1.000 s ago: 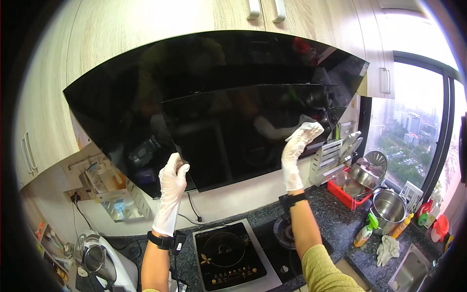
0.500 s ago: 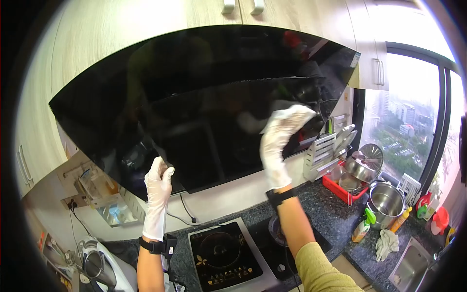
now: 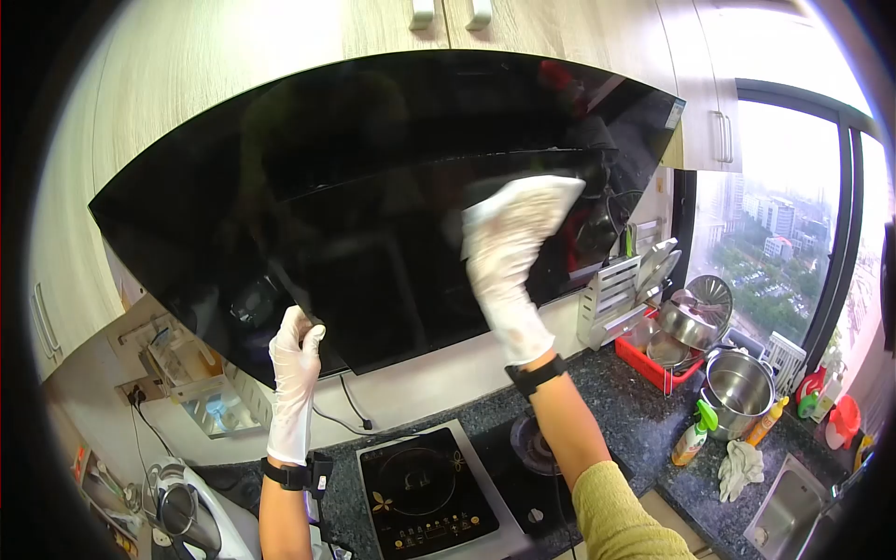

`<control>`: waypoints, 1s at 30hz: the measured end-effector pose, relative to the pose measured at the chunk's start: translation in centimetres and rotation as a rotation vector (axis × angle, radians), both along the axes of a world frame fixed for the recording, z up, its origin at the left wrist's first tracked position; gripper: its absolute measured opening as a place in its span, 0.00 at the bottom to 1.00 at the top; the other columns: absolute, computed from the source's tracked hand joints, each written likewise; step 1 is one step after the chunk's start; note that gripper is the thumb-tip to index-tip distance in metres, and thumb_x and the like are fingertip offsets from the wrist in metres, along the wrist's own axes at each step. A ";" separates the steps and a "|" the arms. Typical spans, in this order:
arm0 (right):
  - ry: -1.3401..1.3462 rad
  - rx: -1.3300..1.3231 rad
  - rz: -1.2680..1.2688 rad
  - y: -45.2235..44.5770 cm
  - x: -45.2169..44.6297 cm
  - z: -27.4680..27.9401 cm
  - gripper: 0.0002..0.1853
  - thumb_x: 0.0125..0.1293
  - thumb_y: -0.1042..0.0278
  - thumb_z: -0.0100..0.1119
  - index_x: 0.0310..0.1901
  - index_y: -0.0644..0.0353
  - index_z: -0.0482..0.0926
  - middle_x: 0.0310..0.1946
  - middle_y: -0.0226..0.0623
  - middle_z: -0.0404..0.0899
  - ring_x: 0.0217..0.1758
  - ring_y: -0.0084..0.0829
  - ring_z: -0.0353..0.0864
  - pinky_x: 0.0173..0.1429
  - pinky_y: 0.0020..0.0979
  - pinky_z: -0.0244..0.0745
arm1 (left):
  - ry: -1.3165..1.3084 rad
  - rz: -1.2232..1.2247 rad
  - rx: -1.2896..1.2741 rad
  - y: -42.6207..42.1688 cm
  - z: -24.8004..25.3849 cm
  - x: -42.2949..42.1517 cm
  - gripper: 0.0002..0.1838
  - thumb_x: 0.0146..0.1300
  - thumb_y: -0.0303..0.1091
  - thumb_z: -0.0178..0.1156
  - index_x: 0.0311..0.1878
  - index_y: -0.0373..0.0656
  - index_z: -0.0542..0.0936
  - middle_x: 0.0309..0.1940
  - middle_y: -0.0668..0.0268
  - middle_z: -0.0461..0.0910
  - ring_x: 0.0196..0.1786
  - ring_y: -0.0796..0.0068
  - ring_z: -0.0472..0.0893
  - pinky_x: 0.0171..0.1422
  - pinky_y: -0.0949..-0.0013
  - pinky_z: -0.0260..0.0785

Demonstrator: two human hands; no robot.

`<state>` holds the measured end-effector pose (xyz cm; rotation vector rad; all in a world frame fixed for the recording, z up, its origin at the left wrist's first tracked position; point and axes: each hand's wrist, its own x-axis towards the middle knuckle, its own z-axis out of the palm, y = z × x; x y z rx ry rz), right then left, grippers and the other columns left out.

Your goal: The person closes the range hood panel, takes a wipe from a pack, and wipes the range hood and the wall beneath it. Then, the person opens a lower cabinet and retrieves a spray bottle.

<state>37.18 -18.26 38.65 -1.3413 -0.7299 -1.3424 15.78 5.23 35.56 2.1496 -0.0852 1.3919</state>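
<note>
Kitchen cabinets (image 3: 233, 56) border a black range hood (image 3: 392, 233) above a cooktop (image 3: 429, 509). Left gloved hand (image 3: 295, 359) is curled closed, apparently gripping the hood's lower edge. Right gloved hand (image 3: 509, 257) is at its front, blurred; finger spread and any hold cannot be told. Work appears under way; finished and remaining portions are indistinguishable.

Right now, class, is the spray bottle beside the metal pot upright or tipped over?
Upright: the spray bottle stands on the dark countertop, its green trigger head at the top.
</note>
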 end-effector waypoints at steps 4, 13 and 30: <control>0.193 0.183 -0.697 -5.1 2.4 -3.8 0.26 0.71 0.72 0.35 0.68 0.73 0.50 0.71 0.60 0.45 0.76 0.53 0.42 0.78 0.46 0.41 | -0.054 -0.077 -0.036 0.0 -0.3 0.4 0.11 0.58 0.20 0.58 0.45 0.37 0.74 0.31 0.63 0.81 0.36 0.78 0.80 0.45 0.74 0.72; -0.092 0.173 -0.426 -5.1 -2.9 2.6 0.35 0.70 0.62 0.46 0.71 0.70 0.45 0.73 0.56 0.41 0.77 0.53 0.36 0.77 0.47 0.30 | -0.022 -0.050 -0.023 0.2 -0.3 0.3 0.11 0.58 0.20 0.58 0.46 0.36 0.73 0.31 0.64 0.80 0.35 0.78 0.80 0.45 0.75 0.71; 0.132 0.311 -0.215 -2.8 2.9 -7.8 0.32 0.72 0.66 0.36 0.72 0.69 0.39 0.74 0.56 0.33 0.78 0.53 0.31 0.78 0.43 0.31 | -0.033 -0.093 -0.036 0.1 -0.2 0.3 0.10 0.58 0.20 0.57 0.43 0.36 0.72 0.31 0.64 0.80 0.35 0.79 0.79 0.45 0.74 0.71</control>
